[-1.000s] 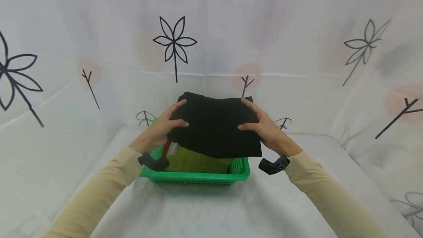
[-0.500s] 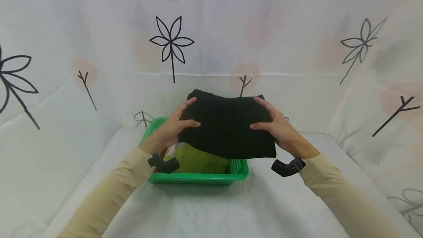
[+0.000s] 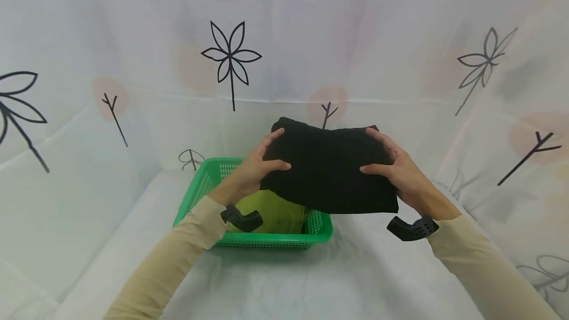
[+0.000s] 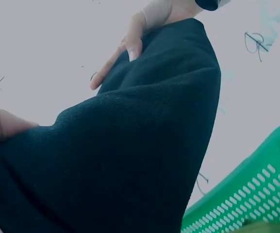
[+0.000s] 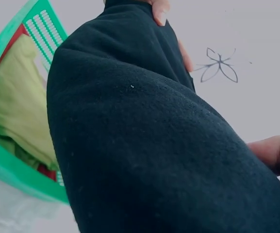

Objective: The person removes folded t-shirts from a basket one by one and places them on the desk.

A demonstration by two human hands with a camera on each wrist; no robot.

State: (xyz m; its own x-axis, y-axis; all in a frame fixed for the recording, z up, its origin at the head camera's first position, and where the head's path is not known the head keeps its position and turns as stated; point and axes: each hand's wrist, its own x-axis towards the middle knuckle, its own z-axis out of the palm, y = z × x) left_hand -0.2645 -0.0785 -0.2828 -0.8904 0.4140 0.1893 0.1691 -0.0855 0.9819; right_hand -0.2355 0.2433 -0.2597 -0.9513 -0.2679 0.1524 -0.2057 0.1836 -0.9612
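A folded black cloth point(image 3: 329, 172) is held up between my two hands, its near edge overlapping the right part of the green basket in the head view. My left hand point(image 3: 253, 169) pinches its left side, thumb on the near face and fingers at the upper edge. On the opposite side my right hand point(image 3: 402, 177) grips it the same way. In the left wrist view the cloth point(image 4: 130, 141) sags in soft folds between the hands. The right wrist view shows the cloth point(image 5: 144, 116) large, with the other hand's fingertips at its far end.
The green plastic basket point(image 3: 275, 238) stands on a white-covered table point(image 3: 275, 285). Inside it lies an olive-green cloth point(image 5: 21, 92), with a red cloth point(image 5: 6, 53) showing at its edge. A white sheet point(image 3: 284, 38) with flower drawings hangs behind.
Both hands have moved to the right with the black cloth, uncovering more of the basket's left and back rim. The grip looks the same throughout.
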